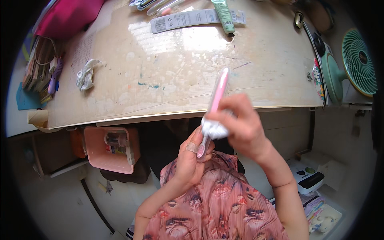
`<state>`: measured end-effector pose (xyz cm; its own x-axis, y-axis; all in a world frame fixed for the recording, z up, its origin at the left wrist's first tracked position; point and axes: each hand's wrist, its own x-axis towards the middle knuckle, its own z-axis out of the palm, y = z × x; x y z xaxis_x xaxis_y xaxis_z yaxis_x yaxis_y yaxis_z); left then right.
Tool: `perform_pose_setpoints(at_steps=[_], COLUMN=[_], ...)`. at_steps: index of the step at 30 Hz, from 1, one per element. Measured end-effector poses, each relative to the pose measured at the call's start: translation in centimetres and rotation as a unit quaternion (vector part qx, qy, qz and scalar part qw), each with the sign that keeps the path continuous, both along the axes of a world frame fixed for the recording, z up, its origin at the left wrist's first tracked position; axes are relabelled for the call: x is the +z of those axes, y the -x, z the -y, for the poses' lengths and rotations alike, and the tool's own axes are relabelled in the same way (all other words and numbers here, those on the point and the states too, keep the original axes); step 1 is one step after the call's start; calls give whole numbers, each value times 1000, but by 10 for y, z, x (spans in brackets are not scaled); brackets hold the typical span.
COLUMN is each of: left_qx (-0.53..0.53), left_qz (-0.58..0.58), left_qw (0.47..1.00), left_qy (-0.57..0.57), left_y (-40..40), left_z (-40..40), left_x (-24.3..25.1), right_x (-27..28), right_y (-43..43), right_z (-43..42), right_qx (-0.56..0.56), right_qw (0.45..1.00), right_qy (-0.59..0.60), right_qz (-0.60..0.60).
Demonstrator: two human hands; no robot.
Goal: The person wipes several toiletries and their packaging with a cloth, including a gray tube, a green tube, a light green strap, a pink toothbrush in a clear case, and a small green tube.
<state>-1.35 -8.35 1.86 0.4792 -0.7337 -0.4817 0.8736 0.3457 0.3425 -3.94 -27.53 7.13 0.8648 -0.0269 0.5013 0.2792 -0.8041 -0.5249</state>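
My left hand [192, 157] grips the lower end of a long clear plastic case with a pink toothbrush [220, 90] inside. The brush head points toward my lap, and the pink handle slants up over the table edge. A bandage [191, 147] wraps one finger of that hand. Blurred by motion, my right hand [243, 126] pinches a crumpled white tissue [216, 129] against the middle of the case. The tissue hides part of the case there.
On the wooden table [180, 72] lie a green tube [223, 16], flat printed packaging [186, 20] and another crumpled tissue [87, 75]. A green fan [358, 61] stands at the right. Below the table edge, at left, is a pink bin [111, 159].
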Motion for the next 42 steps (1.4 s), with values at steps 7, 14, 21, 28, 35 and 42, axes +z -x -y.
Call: perform_pose_setpoints(at_steps=[7,14,21,28,35,42], left_qx=[3,17,11,-13,-34,-28], left_qz=[35,175,256,153,90,23], left_qw=[996,973,949,978,992,998], left_qy=[-82,-151,-181,-142,-86,-48], left_y=[-1,9,12,4,-3,-6], left_z=[11,15,12,16,12,9], left_x=[22,17,13,37,40,37], right_x=[4,10,2,-4,-1,0], right_y=[2,-16,-39,-35,-44,-22], right_z=[-4,25,70,47,56,41], right_qx=[-28,-92,-199,-155,-97,-45], right_qw=[999,996,980,972,985,989], right_qy=[-21,7,5,-174,-131,-135], right_qz=[-6,-10,-11,-24,-48,-44])
